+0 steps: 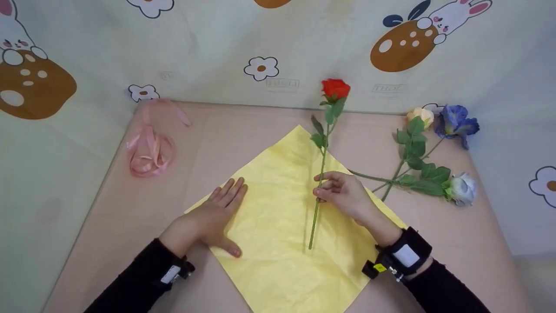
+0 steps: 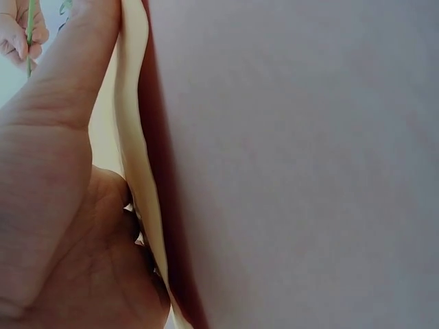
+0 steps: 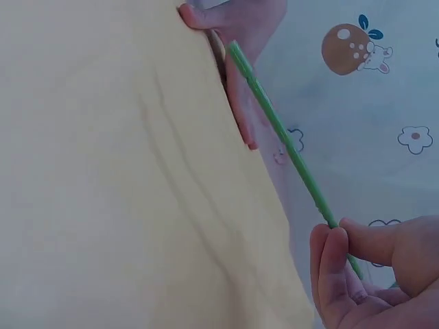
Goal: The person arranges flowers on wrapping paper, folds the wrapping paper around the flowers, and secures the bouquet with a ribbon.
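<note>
A yellow sheet of wrapping paper [image 1: 269,217] lies with one corner pointing to the back of the table. On its left edge rests my left hand [image 1: 217,217], fingers straight and spread, thumb apart; the left wrist view shows the paper's edge [image 2: 140,164] along that palm. My right hand [image 1: 343,193] pinches the green stem of a red artificial rose [image 1: 335,89] between thumb and fingers. The stem points toward me over the paper, its bloom beyond the back corner. In the right wrist view the cut stem [image 3: 295,154] sticks out past the fingertips, apart from the paper.
A loosely coiled pink ribbon [image 1: 152,154] lies at the back left. To the right are more artificial flowers: a cream one [image 1: 420,117], a blue one [image 1: 456,121] and a white rose [image 1: 462,189], their stems crossing. A patterned cloth [image 1: 208,48] stands behind the table.
</note>
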